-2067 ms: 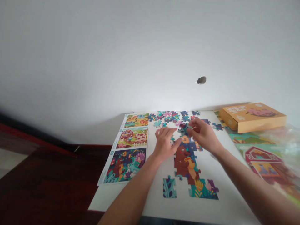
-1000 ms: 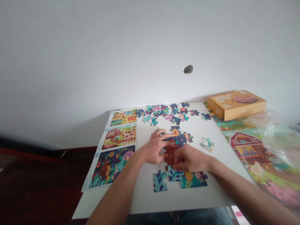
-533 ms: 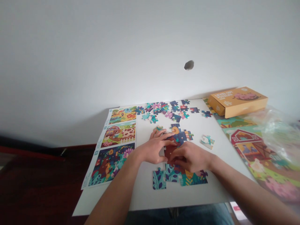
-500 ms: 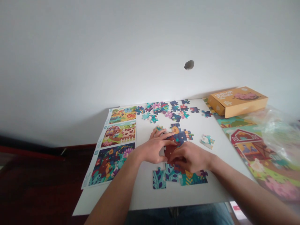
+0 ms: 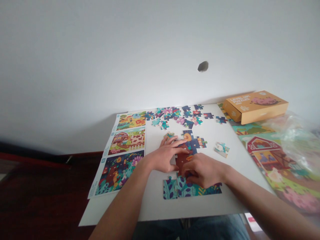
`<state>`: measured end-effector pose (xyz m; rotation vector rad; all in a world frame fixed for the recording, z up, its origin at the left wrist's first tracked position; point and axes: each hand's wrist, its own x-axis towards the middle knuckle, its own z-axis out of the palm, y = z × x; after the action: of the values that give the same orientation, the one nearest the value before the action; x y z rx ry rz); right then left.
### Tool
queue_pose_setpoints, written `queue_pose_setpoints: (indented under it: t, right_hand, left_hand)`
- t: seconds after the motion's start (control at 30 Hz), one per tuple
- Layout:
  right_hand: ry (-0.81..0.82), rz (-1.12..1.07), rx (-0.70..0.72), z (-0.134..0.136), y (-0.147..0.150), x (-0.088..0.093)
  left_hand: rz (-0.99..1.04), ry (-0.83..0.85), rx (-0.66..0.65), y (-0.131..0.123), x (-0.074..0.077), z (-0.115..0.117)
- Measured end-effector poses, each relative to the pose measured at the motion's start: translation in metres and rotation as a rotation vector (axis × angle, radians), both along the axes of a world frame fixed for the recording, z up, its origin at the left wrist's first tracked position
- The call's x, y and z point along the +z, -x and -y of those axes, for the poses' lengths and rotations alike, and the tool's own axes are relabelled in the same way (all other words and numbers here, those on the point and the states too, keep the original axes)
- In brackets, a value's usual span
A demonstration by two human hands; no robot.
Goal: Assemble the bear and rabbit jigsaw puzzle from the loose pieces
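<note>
My left hand (image 5: 165, 157) lies with fingers spread over the upper left of a partly joined jigsaw puzzle (image 5: 181, 160), which shows a brown animal on dark blue. Curled over the lower middle of the puzzle, my right hand (image 5: 206, 170) presses its fingertips together at a piece mostly hidden beneath them. The bottom row of teal leaf pieces (image 5: 185, 188) shows below that hand, with a leafy corner piece (image 5: 170, 190) at its left end. Beyond my left fingertips is a colourful piece (image 5: 169, 134). To the right lies a loose piece with a white figure (image 5: 221, 149).
Several loose pieces (image 5: 188, 124) are scattered along the back of the white board (image 5: 155, 211). A picture sheet (image 5: 122, 172) covers its left side. On the right are an orange puzzle box (image 5: 258, 104), a farm picture (image 5: 268, 153) and clear plastic wrapping (image 5: 303, 143). A wall stands behind.
My right hand has shifted slightly right and down. The gap between the bottom leaf pieces has closed, and the row now lines up. My left hand stays in place.
</note>
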<state>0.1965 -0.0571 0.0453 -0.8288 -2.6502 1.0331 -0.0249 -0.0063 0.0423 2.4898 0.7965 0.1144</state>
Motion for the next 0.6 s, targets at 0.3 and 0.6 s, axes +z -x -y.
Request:
queue_pose_setpoints:
  t: [0.3, 0.6]
  right_hand:
    - [-0.052, -0.013, 0.014, 0.0016, 0.0019, 0.0008]
    - [-0.105, -0.083, 0.071, 0.0066, 0.0051, -0.0029]
  left_hand:
    - [-0.040, 0.026, -0.029, -0.0016, 0.0024, 0.0003]
    - [-0.045, 0.040, -0.036, -0.0008, 0.0006, -0.0005]
